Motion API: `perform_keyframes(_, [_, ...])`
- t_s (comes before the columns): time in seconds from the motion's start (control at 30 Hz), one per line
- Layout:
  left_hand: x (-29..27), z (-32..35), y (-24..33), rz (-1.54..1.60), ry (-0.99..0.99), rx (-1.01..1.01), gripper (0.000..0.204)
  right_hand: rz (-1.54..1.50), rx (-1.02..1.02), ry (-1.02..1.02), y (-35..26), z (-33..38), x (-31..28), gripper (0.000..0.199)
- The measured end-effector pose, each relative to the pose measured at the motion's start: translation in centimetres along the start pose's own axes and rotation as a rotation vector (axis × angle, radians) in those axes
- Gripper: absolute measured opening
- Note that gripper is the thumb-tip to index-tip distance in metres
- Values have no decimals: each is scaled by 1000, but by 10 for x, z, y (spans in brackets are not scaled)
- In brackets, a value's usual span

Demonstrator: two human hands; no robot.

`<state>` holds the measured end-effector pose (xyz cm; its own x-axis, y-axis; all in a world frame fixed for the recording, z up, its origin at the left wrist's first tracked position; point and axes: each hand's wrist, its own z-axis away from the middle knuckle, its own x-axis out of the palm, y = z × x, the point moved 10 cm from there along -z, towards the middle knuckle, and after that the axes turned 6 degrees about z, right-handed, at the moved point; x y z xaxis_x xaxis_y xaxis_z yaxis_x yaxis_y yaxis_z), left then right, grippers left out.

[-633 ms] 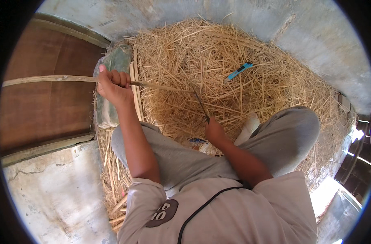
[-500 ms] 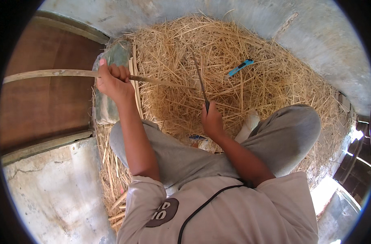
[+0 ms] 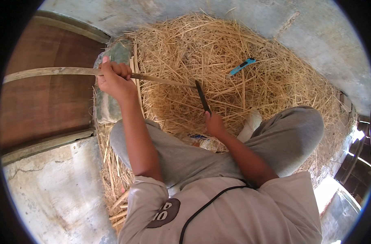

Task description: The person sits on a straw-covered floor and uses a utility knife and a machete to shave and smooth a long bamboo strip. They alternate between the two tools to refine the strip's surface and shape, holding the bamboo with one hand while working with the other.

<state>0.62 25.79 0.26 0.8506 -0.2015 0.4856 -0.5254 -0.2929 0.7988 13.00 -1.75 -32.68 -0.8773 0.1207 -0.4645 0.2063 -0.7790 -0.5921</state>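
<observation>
My left hand (image 3: 116, 81) is closed around a long wooden or bamboo strip (image 3: 55, 71), which extends leftward past the doorway and rightward over the straw. The strip's thin right end reaches the blade of a dark knife (image 3: 201, 96), near the knife's tip; whether they touch I cannot tell. My right hand (image 3: 215, 124) grips the knife's handle, with the blade pointing up and away from me. Beneath both hands lies a thick bed of yellow straw-like shavings (image 3: 173, 57). A blue utility knife (image 3: 242, 66) rests on it, right of the dark knife.
Grey walls (image 3: 307, 36) rise behind and to the right. A brown panel (image 3: 51, 101) in a wooden frame stands at the left, with a greenish block (image 3: 106, 107) beside it. My crossed legs (image 3: 283, 134) border the shavings. Several cut strips (image 3: 119, 211) lie at lower left.
The dark knife has turned in my right hand: its blade now looks broader and shorter, with its tip nearer me, by the strip's end. My left hand has barely moved.
</observation>
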Motion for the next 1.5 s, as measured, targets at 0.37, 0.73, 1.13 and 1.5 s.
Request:
perform_keyframes(0.37, [2, -6, -4, -9, 14, 0, 34, 266, -256, 257, -13, -1, -16, 36])
perform_keyframes(0.73, [1, -12, -4, -61, 45, 23, 40, 81, -286, 221, 3, -4, -6, 33])
perform_keyframes(1.13, [-12, -12, 0, -36, 85, 38, 38, 177, -118, 54, 19, 0, 1, 30])
perform_keyframes(1.5, [-42, -10, 3, -34, 209, 1, 45, 114, -166, 127, -8, 4, -16, 28])
